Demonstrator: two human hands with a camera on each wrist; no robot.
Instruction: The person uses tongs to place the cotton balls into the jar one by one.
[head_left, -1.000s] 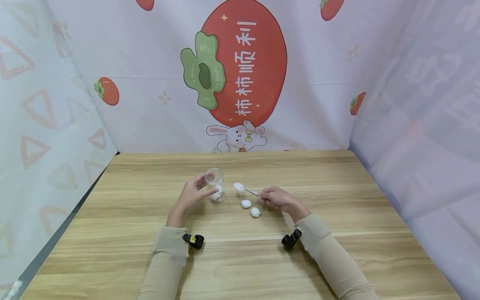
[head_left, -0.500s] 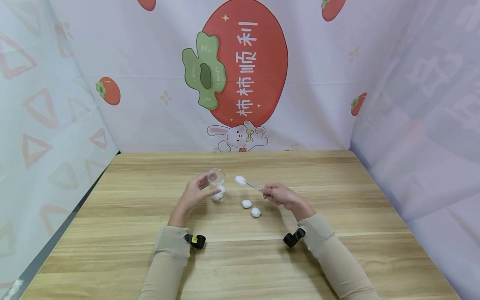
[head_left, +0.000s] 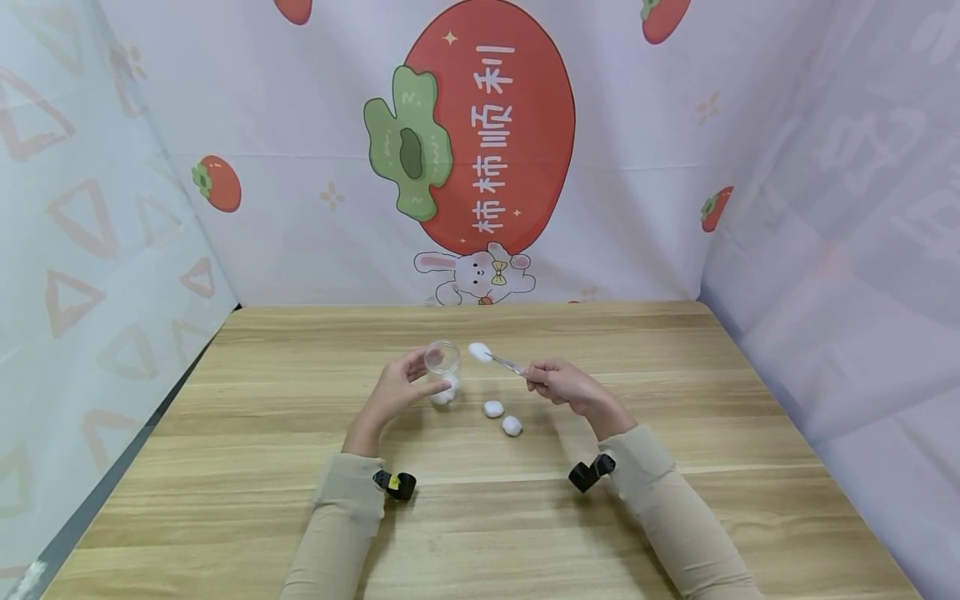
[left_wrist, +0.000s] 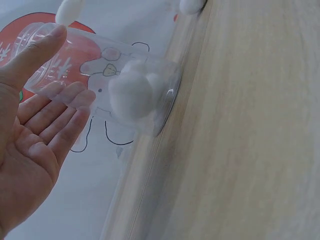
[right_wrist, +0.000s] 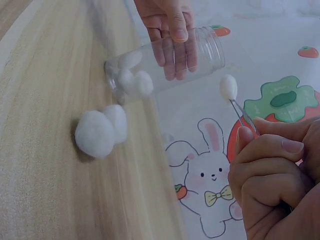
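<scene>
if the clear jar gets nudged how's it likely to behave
The clear jar looks apt to tip, being taller than wide, though the left hand around it should steady it. Smooth and shiny, it may be slippery. With only a few white balls inside, it's probably light.

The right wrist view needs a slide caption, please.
Right hand holds silver tweezers gripping a white cotton ball near a clear cylindrical jar.

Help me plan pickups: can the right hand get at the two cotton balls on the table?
Probably not yet: the loose cotton balls lie uncovered, but the right hand holds tweezers that already pinch another cotton ball.
</scene>
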